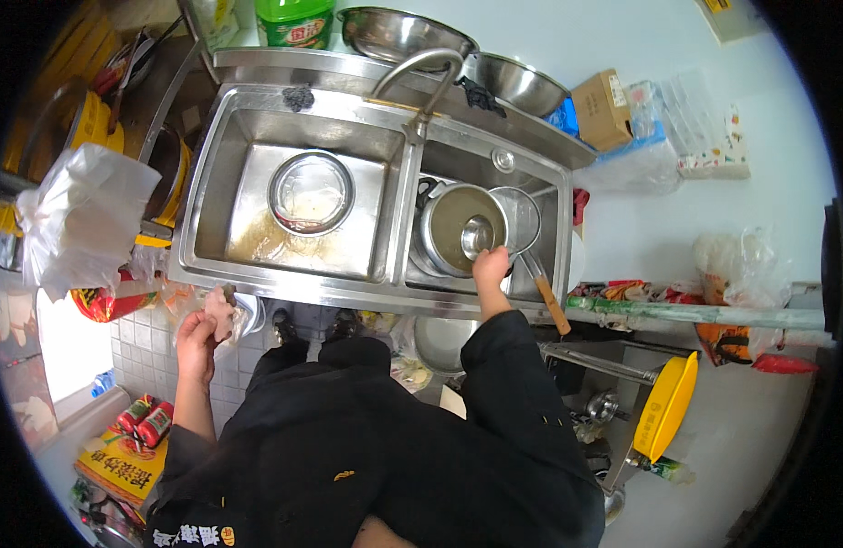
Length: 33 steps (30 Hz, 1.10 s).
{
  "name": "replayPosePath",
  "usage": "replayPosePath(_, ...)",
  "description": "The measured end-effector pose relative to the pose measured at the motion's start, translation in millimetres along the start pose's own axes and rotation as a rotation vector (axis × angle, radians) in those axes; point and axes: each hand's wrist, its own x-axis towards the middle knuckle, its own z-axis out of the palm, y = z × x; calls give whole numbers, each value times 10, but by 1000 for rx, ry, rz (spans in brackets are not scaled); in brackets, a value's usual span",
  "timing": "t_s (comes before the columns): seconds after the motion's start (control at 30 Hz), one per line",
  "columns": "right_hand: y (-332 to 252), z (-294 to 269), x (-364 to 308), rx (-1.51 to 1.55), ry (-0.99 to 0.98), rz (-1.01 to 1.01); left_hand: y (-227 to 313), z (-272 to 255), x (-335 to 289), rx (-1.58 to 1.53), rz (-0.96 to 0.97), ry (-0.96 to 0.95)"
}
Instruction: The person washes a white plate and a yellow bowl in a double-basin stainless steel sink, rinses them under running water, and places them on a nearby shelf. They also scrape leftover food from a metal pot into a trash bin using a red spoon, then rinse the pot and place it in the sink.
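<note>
My right hand is closed at the near rim of a steel pot in the right sink basin. It grips a small round steel scoop, perhaps a ladle, whose bowl is inside the pot over cloudy liquid. Beside that hand, a wire strainer rests across the basin, its wooden handle jutting over the front edge. Low on the left, outside the sink, my left hand pinches a limp pinkish-beige piece; whether it is cloth or food I cannot tell.
A round steel bowl sits in the wet left basin. The faucet arches between the basins. Steel bowls stand behind, near a cardboard box. A plastic bag hangs left; a yellow-ended pole sticks out right.
</note>
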Motion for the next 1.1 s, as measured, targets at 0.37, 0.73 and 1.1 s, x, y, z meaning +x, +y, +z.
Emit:
replayPosePath(0.37, 15, 484, 108, 1103, -480, 836, 192, 288, -203, 181, 57, 58)
replayPosePath(0.73, -1112, -545, -146, 1193, -549, 487, -153, 100, -130, 88, 23, 106)
replayPosePath(1.1, -2406, 415, -614, 985, -775, 380, -319, -358, -312, -101, 70, 229)
